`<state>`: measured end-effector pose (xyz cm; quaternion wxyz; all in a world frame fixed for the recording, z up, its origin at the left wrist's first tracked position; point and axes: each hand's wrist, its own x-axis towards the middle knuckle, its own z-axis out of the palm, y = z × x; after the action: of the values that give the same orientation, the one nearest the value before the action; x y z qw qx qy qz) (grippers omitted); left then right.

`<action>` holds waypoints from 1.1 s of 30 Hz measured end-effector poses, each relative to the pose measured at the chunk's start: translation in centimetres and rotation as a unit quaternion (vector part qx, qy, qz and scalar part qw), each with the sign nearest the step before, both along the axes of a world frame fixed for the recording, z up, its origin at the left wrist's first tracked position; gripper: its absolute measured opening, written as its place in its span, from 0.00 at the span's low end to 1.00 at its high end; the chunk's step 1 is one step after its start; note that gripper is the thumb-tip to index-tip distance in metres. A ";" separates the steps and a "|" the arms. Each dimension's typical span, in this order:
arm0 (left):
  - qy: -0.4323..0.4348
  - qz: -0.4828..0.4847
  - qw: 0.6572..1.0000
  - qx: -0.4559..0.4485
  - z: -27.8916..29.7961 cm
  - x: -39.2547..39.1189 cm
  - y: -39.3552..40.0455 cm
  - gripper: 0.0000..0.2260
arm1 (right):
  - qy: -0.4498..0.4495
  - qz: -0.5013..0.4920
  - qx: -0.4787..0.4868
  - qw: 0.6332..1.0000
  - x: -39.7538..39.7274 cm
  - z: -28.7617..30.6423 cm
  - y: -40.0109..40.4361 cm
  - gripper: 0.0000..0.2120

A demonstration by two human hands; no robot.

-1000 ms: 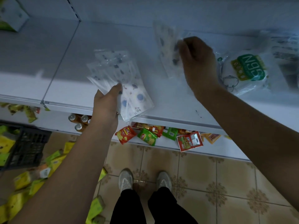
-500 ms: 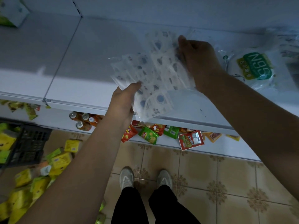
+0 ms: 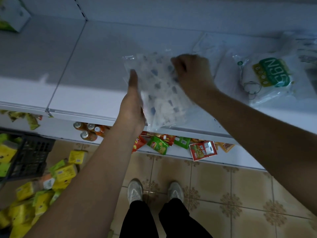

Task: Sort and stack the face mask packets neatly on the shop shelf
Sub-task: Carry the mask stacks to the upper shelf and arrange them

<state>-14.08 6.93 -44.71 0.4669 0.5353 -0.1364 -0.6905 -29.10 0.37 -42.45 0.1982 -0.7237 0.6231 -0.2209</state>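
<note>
A bundle of clear face mask packets (image 3: 161, 93) with blue printed spots lies over the front part of the white shelf (image 3: 96, 69). My left hand (image 3: 133, 103) holds the bundle's left edge, thumb lying straight along it and fingers hidden under the plastic. My right hand (image 3: 190, 74) has its fingers curled down on the bundle's upper right corner. To the right lies an N95 mask packet (image 3: 267, 74) with a green label. A plain clear packet (image 3: 207, 45) shows behind my right hand.
Snack sachets (image 3: 202, 150) and small bottles (image 3: 89, 131) sit on the lower shelf. A black crate (image 3: 30, 155) and several yellow and green boxes (image 3: 63, 172) lie on the tiled floor at left. A box (image 3: 12, 16) stands on the shelf's far left.
My two hands have come together: the packets that each held apart are now one overlapped bundle, lower and nearer the shelf's front edge.
</note>
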 end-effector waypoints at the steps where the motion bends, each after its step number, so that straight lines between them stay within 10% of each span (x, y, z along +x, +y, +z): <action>1: -0.036 -0.019 0.999 -0.022 -0.1 -0.2 0.0 0.24 | 0.000 0.014 0.007 1.000 0.2 -0.7 0.3 0.17; 4: -0.171 -0.001 0.984 -0.046 -0.7 -0.1 -0.1 0.17 | -0.078 0.009 0.035 0.996 -0.5 -1.9 -0.1 0.19; 8: -0.181 0.066 0.981 -0.018 -0.6 1.0 -0.4 0.15 | 0.182 -0.019 0.023 0.983 -4.0 -4.1 -2.0 0.29; 13: -0.202 0.079 0.976 -0.002 -0.4 1.8 0.0 0.16 | 0.215 0.008 -0.035 0.976 -4.2 -4.7 -1.4 0.19; 17: -0.190 0.089 0.978 -0.001 0.1 2.2 0.2 0.15 | -0.119 -0.066 -0.011 0.991 -3.5 -1.1 -2.2 0.16; 20: -0.154 0.081 0.985 0.005 0.7 2.2 0.2 0.10 | -0.521 -0.071 0.182 0.831 -3.7 2.3 -2.9 0.16; 25: 0.034 0.001 0.999 -0.001 2.0 0.8 -0.3 0.22 | -0.552 -0.060 0.328 0.764 -1.7 3.1 -2.1 0.15; 30: -0.105 -0.071 0.990 -0.056 0.6 -1.0 -0.4 0.17 | -0.235 -0.098 0.195 0.947 -0.4 0.2 -2.8 0.24; 33: -0.124 -0.051 0.991 -0.027 -0.7 -0.4 -0.1 0.18 | -0.007 -0.107 0.084 0.991 -3.3 -2.0 -4.9 0.24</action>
<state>-14.44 6.82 -45.41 0.4249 0.5964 -0.2391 -0.6376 -32.35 -4.53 -44.41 0.2376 -0.6323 0.7117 -0.1931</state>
